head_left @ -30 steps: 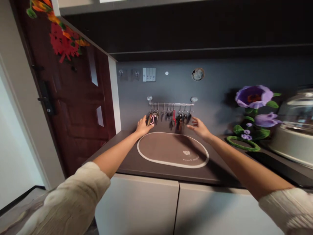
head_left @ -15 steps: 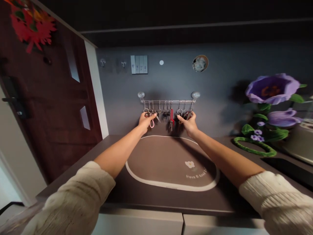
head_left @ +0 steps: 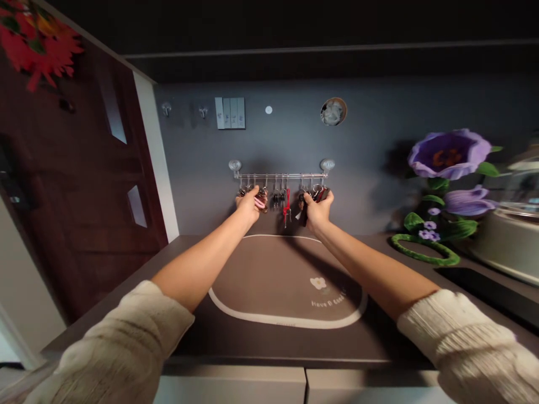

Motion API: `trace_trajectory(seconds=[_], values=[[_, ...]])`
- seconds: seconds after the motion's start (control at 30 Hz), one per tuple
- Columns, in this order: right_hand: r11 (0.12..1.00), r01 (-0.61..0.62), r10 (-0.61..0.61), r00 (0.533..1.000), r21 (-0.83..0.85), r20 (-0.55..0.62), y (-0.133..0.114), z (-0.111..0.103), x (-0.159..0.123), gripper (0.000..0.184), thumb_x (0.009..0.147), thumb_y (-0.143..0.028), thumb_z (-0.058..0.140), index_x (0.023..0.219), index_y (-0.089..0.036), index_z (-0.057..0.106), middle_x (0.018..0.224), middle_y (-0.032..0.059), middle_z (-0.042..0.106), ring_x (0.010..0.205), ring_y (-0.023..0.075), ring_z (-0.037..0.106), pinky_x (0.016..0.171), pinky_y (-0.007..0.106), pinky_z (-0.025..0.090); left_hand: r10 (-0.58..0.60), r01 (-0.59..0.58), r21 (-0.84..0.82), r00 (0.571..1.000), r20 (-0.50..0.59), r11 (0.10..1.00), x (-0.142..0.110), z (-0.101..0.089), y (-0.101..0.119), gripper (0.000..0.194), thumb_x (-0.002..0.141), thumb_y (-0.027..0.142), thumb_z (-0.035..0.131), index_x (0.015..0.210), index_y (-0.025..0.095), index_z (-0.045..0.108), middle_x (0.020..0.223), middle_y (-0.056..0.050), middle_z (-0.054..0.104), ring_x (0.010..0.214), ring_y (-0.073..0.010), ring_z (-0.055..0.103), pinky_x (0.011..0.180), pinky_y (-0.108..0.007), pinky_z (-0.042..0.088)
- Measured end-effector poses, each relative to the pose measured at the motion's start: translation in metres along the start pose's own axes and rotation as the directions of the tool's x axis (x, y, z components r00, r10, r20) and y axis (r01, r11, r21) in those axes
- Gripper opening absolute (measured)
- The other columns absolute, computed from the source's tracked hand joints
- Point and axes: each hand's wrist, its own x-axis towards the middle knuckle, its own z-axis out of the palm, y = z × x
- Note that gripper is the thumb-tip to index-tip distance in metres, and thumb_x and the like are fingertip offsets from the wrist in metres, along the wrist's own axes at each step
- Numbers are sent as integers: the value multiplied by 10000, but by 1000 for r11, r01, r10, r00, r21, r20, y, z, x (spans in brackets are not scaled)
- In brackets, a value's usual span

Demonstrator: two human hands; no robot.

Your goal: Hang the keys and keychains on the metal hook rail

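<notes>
A clear hook rail (head_left: 281, 175) on the wall carries several bunches of keys. My left hand (head_left: 247, 207) is closed around keys at the rail's left end, its thumb on top. A pink loop (head_left: 260, 203) sticks out beside that thumb. My right hand (head_left: 319, 211) grips dark keys (head_left: 323, 195) hanging at the right end, with a pale tag below its thumb. Between the hands, small dark keys (head_left: 278, 199) and a red strap (head_left: 287, 201) with keys hang free. The fingers behind both bunches are partly hidden.
Below the rail lies a brown mat (head_left: 278, 286) on the dark counter (head_left: 236, 349). Purple fabric flowers (head_left: 450, 154) and a lidded pale container (head_left: 505, 238) stand at right. A dark red door (head_left: 92, 224) is at left, a cabinet overhead (head_left: 295, 28).
The left hand has closed further over its keys, turning the pink loop from hanging to sideways. The right hand has gathered its dark keys together. The view has shifted slightly right.
</notes>
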Motion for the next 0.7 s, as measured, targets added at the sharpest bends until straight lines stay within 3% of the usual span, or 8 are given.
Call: trace_trajectory(seconds=[0.07,0.17,0.27,0.4,0.43,0.53,0.63,0.7], values=[[997,78,-78,997,1,-24,-3,-1,9,645,800,-368,425,1318,-311,46,1227,93,455,898,154,584,695,306,517,-34,33,-20,997,-68,999,2,9,13,168,722,172,619,718,136,454,546,1,559,449,-96,557,469,-214,447],[985,169,-170,984,-28,-54,-16,-1,23,620,803,-367,416,1320,-277,87,1257,103,418,1021,158,530,766,308,500,41,-39,21,997,-72,999,3,25,31,121,747,119,574,794,143,465,552,20,551,473,-94,569,520,-239,480],[990,139,-138,990,26,-21,-36,-4,29,580,784,-318,463,1290,-262,184,1230,92,434,1021,166,522,755,305,506,94,-101,137,994,58,985,-4,34,44,164,736,111,587,838,158,467,568,31,539,493,-90,572,563,-255,494],[995,-2,-22,969,96,247,-55,-21,7,549,721,-242,565,1209,-279,315,1076,47,528,767,138,575,596,284,527,6,-117,342,951,310,932,-31,21,40,314,654,124,677,872,180,458,621,16,551,523,-115,579,555,-276,480],[996,-36,11,948,76,318,-56,-27,-3,526,704,-226,585,1177,-267,357,1008,36,551,707,130,569,563,280,522,-28,-123,407,938,346,905,-40,14,36,345,636,123,691,882,185,457,629,15,555,519,-114,573,546,-274,471],[995,-93,100,824,-41,557,-50,-47,-33,484,655,-215,649,1097,-231,451,900,25,584,643,125,556,536,282,516,-185,-141,617,882,433,774,-66,-14,18,389,592,115,712,893,184,475,662,8,570,520,-111,557,556,-284,456],[987,3,109,723,-161,683,-41,-64,-50,429,626,-267,693,1020,-196,540,886,38,616,718,148,577,649,315,522,-294,-229,778,834,467,585,-80,-41,3,405,528,155,748,869,168,531,671,0,586,574,-127,560,592,-282,438],[957,109,138,647,-270,750,-39,-69,-50,335,622,-354,699,897,-183,615,855,52,640,765,178,588,724,345,504,-357,-264,821,803,478,505,-79,-52,-3,413,484,245,778,837,159,580,729,-35,619,662,-167,586,629,-290,431]])
